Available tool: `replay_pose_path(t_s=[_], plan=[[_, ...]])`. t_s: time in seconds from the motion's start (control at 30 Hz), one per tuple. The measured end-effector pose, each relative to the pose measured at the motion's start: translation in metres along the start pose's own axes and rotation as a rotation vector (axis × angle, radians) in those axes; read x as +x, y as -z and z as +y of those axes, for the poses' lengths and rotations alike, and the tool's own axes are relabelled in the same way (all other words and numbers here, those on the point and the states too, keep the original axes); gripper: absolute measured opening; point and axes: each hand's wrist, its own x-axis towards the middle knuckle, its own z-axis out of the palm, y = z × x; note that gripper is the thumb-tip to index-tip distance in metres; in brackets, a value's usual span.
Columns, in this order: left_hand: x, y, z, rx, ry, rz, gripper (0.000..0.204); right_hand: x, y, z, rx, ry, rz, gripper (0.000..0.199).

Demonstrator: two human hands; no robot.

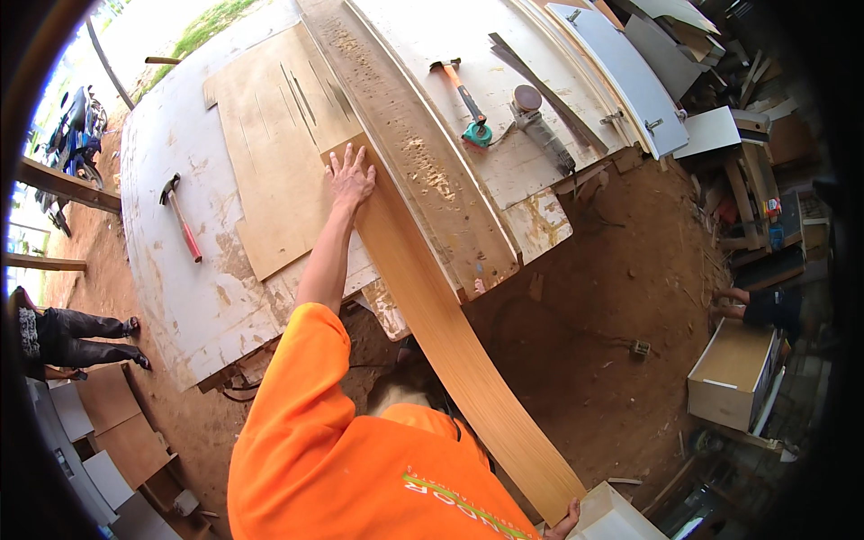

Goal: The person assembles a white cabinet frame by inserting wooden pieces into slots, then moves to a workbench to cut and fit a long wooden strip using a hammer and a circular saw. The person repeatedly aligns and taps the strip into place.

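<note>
A long wood-grain board runs from the worktable down toward the lower right. My left hand lies flat on its far end with the fingers spread. At the lower edge, my right hand is closed around the board's near end; only part of its fingers shows. The board's far end rests on the table, touching a brown wooden beam on its right and a thin plywood sheet on its left. Its near half extends beyond the table edge over the ground.
A red-handled hammer lies at the table's left. Right of the beam are an orange-handled hammer, a teal tape measure, an angle grinder and dark strips. People stand at both sides. A wooden box sits right.
</note>
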Motion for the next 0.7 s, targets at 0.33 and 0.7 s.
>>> replay_pose_path(t_s=[0.33,0.7], plan=[[-0.035,-0.012,0.015,-0.123,0.164,0.103,0.072,0.005,-0.011,-0.007,-0.052,-0.030,-0.013,0.039],[-0.263,0.006,0.072,-0.712,0.653,0.049,0.060,0.007,-0.023,-0.012,-0.074,-0.039,-0.009,0.039]])
